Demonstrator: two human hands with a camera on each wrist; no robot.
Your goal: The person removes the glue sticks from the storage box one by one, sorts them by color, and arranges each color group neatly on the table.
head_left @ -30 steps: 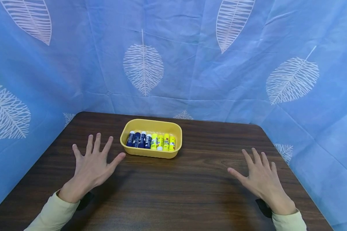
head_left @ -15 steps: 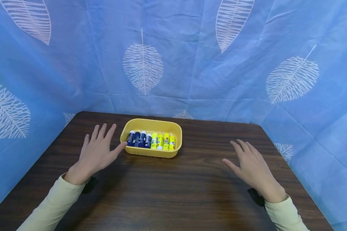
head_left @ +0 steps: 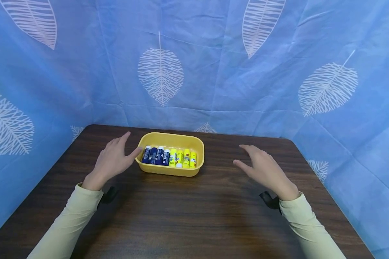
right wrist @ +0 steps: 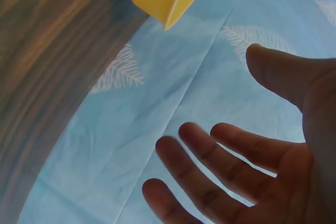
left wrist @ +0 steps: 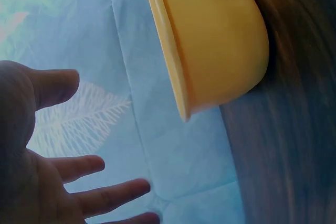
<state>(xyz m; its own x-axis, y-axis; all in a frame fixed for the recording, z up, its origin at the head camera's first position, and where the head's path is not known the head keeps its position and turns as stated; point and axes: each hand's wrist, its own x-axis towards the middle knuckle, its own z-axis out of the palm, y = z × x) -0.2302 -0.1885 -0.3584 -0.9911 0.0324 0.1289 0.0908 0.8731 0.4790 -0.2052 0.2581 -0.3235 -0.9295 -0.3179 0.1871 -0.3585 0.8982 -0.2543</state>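
A yellow plastic basket [head_left: 168, 172] stands toward the back of the table. Inside it lies a row of glue sticks: several dark blue ones [head_left: 160, 157] on the left and several bright yellow ones [head_left: 186, 159] on the right. My left hand [head_left: 112, 160] hovers by the basket's left end, fingers extended and thumb tip overlapping the rim in the head view. The left wrist view shows a gap between that hand and the basket wall [left wrist: 220, 40]. Farther off, my right hand [head_left: 264, 167] hangs to the basket's right, palm inward, fingers relaxed, holding nothing.
The dark wood-grain table [head_left: 181, 216] has rounded far corners. A blue cloth [head_left: 201, 72] with white leaf prints hangs behind it and along both sides. Each wrist wears a black strap-on device [head_left: 270, 200].
Both hands have moved forward and inward toward the basket, the right one travelling farther left. Their spread fingers have drawn closer together. The basket and glue sticks have stayed put.
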